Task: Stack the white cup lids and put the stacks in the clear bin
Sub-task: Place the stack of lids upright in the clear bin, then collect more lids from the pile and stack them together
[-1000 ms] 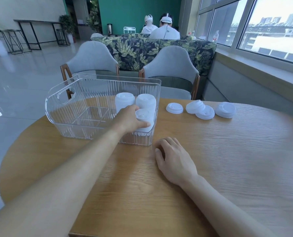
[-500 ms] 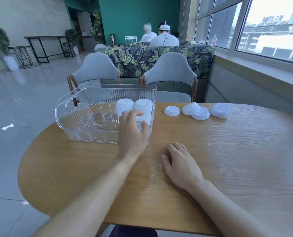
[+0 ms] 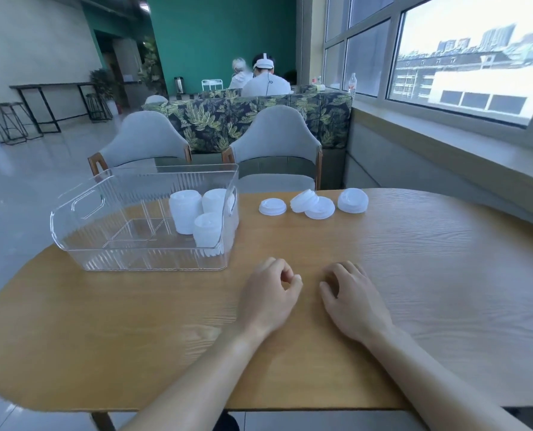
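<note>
The clear bin (image 3: 82, 244) stands on the left half of the wooden table. Three stacks of white lids stand in its right end: one at the back left (image 3: 184, 213), one at the back right (image 3: 214, 200) and one at the front (image 3: 207, 230). Loose white lids lie to the right of the bin: a single lid (image 3: 272, 206), two overlapping lids (image 3: 313, 205) and another lid (image 3: 353, 200). My left hand (image 3: 268, 292) rests on the table in front of the bin, loosely curled, holding nothing. My right hand (image 3: 353, 295) lies relaxed beside it, also holding nothing.
The round wooden table (image 3: 414, 275) carries the bin and lids. Two grey chairs (image 3: 274, 141) stand at its far edge, with a leaf-patterned sofa behind them where two people sit facing away. A window ledge runs along the right.
My left hand has let go of the front stack in the bin and pulled back to the table beside my right hand. The right hand has stayed put.
</note>
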Demonstrator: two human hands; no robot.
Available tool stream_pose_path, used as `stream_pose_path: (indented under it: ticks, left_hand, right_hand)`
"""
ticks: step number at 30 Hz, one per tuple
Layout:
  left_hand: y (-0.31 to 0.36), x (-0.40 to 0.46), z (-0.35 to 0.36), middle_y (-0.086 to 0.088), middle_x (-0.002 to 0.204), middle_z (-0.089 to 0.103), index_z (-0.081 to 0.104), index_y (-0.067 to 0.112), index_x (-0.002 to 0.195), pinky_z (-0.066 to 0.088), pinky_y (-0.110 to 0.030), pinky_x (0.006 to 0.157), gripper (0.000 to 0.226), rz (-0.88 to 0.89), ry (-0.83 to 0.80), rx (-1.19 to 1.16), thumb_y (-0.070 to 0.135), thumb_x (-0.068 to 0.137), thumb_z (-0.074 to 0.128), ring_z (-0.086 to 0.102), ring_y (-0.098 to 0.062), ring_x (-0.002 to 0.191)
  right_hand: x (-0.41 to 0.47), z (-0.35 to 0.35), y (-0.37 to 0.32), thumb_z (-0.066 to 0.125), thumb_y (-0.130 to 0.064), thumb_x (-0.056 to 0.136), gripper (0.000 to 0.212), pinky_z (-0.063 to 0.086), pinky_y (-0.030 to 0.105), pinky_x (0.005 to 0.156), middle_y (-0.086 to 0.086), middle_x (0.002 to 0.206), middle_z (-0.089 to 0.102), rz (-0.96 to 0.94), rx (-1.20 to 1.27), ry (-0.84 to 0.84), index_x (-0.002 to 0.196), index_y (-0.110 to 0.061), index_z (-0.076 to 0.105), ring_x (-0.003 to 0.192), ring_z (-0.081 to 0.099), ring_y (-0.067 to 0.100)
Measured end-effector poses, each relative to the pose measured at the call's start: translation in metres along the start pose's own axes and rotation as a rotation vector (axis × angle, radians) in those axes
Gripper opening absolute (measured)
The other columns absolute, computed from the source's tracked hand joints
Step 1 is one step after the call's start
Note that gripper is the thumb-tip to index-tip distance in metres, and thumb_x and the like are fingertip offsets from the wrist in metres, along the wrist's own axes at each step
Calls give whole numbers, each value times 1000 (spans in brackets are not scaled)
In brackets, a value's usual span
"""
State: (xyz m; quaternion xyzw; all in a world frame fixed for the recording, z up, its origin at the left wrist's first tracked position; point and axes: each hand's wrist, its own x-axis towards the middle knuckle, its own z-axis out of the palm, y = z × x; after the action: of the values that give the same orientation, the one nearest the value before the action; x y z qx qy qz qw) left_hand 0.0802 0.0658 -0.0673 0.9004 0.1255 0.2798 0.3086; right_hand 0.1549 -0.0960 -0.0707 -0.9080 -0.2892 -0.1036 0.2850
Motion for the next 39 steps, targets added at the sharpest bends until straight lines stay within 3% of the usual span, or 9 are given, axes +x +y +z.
stream_pose_path:
  ticks: [5, 8, 12, 17, 26, 28, 34, 39]
  left_hand:
    - [11, 21, 28, 17, 102, 53, 58, 34, 95, 52, -38, 83, 7, 35, -61, 67, 40, 92, 60, 53, -8, 99]
    - [13, 40, 41, 18, 118, 49, 58, 32, 114, 48, -34, 94, 22, 38, -87, 117, 39, 93, 61, 51, -10, 112]
    - [7, 78, 58, 15, 127, 47, 56, 31, 121, 46, -36, 101, 31, -15, -78, 135, 38, 92, 60, 49, -11, 120]
    - [-5, 129, 80, 10, 127, 48, 54, 28, 124, 45, -36, 100, 32, -57, -4, 135, 33, 93, 60, 48, -15, 121]
    - [-28, 214, 111, -1, 126, 54, 54, 14, 124, 35, -29, 100, 30, 43, 170, 151, 25, 97, 55, 46, -21, 123]
    - [-32, 226, 115, -2, 129, 54, 53, 15, 128, 33, -29, 99, 31, 8, 172, 145, 29, 100, 50, 46, -22, 125]
    - [-36, 250, 127, -10, 132, 60, 48, 14, 137, 38, -44, 103, 55, -100, 148, 185, 56, 102, 40, 50, -30, 127]
    - [-39, 259, 134, -8, 123, 69, 47, 13, 137, 29, -44, 105, 60, -135, 117, 236, 60, 102, 33, 51, -33, 126]
  right_hand:
    - [12, -11, 29, 52, -29, 95, 24, 41, 32, 99, -6, 116, 58, 87, 38, 17, 114, -19, 63, 118, 46, 17]
    - [26, -13, 44, 51, -29, 95, 29, 41, 35, 103, -4, 125, 54, 156, 64, 40, 119, -17, 61, 124, 43, 18]
    - [53, -12, 67, 49, -27, 95, 36, 37, 38, 111, -1, 138, 47, 216, 86, 61, 127, -14, 59, 133, 36, 18]
    - [94, -8, 92, 49, -26, 94, 40, 41, 36, 106, -3, 142, 43, 238, 70, 88, 132, -14, 55, 135, 34, 16]
    - [178, 2, 123, 61, -36, 92, 61, 39, 38, 102, 1, 144, 37, 270, 125, 124, 144, -15, 38, 133, 36, 19]
    - [194, 6, 130, 66, -41, 89, 71, 38, 40, 102, 3, 147, 36, 268, 125, 155, 147, -16, 34, 134, 34, 21]
    - [232, 15, 144, 76, -58, 77, 107, 31, 39, 111, 5, 154, 33, 240, 111, 162, 156, -11, 21, 143, 29, 22]
    - [250, 20, 151, 78, -60, 74, 102, 34, 38, 112, 3, 150, 39, 224, 107, 138, 151, -14, 31, 140, 36, 22]
